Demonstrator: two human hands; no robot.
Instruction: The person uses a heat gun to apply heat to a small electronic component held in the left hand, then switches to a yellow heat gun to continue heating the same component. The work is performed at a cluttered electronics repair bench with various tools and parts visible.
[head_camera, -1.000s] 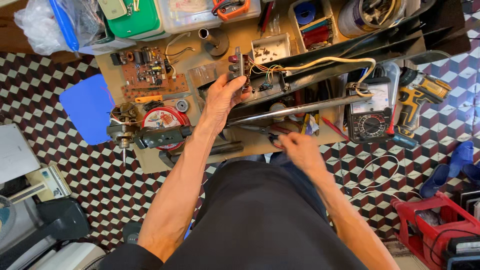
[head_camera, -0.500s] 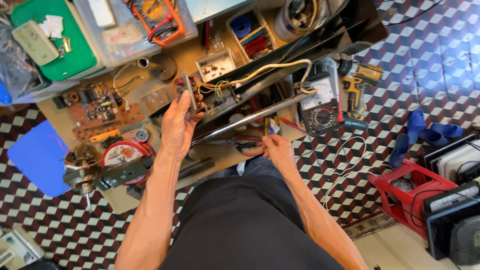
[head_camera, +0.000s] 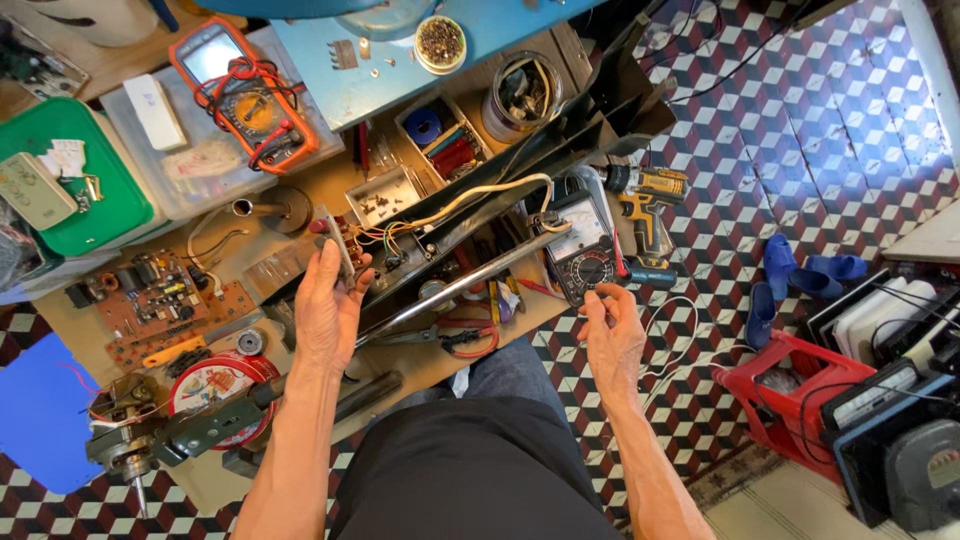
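A small switch board (head_camera: 335, 245) is gripped upright by the left hand (head_camera: 328, 310) above the bench (head_camera: 300, 262); the right hand (head_camera: 612, 335), moved rightward since earlier, now pinches a thin lead beside the black meter (head_camera: 585, 250).

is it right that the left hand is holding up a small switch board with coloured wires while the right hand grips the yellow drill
Not quite. In the head view the left hand does hold the small switch board with its coloured wires, but the right hand is not on the yellow drill. It rests at the bench edge just below the black dial meter, fingers pinched near it; the drill lies untouched beyond.
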